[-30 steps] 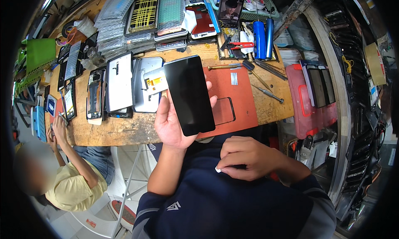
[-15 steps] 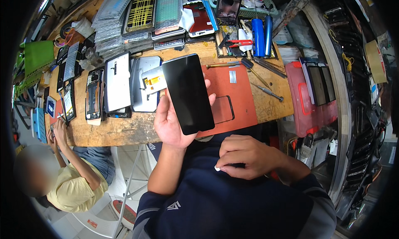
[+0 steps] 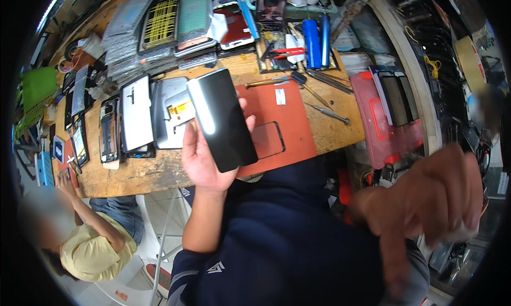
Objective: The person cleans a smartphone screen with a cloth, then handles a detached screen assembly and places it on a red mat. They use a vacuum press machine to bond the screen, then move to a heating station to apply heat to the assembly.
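My left hand (image 3: 192,159) holds a black phone screen (image 3: 226,135) with a bright glare down its face; a white flex part with an orange cable (image 3: 181,110) sticks out from its left side. The orange-red mat (image 3: 293,135) lies behind, with a thin dark frame (image 3: 279,140) on it. My right hand (image 3: 436,199) is raised at the lower right, motion-blurred, its fingers curled, with something pale at the fingertips too smeared to make out.
Stacked wrapped screens (image 3: 122,37), phone parts (image 3: 109,133), screwdrivers (image 3: 330,112), a tool tray (image 3: 311,45) and a pink case (image 3: 375,141) crowd the bench (image 3: 143,175). A person in yellow (image 3: 96,247) sits at the left, hands at the bench edge.
My right hand has swung up and to the right from above my lap. The view has shifted slightly, so the screen sits further left and now shows glare.
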`<action>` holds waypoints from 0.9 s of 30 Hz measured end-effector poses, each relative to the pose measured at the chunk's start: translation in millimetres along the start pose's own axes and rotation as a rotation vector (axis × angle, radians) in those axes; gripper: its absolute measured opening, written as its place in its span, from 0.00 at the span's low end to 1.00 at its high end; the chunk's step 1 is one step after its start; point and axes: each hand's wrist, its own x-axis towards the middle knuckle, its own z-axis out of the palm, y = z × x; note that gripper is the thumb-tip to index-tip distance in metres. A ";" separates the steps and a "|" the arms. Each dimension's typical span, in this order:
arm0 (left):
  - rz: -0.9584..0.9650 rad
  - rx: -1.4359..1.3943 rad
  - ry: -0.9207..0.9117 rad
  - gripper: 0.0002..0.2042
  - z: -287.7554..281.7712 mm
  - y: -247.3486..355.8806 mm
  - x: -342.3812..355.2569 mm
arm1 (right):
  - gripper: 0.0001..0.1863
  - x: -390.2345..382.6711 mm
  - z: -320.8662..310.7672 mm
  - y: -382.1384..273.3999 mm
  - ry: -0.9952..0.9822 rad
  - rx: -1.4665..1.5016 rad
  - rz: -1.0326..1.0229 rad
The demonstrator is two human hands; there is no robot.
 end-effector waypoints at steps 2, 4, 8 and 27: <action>-0.010 0.020 -0.076 0.33 -0.1 -1.5 1.1 | 0.11 9.8 6.5 6.0 -0.129 0.065 0.033; -0.004 0.032 -0.066 0.34 0.0 -2.3 0.5 | 0.13 22.1 15.5 -0.6 -0.108 0.098 0.208; 0.000 0.077 -0.089 0.33 -0.9 -2.0 0.0 | 0.12 28.7 22.2 1.3 0.006 0.135 0.267; -0.040 0.260 -0.085 0.29 -1.8 -7.4 -3.5 | 0.08 32.1 -7.4 -9.2 -0.436 0.079 0.258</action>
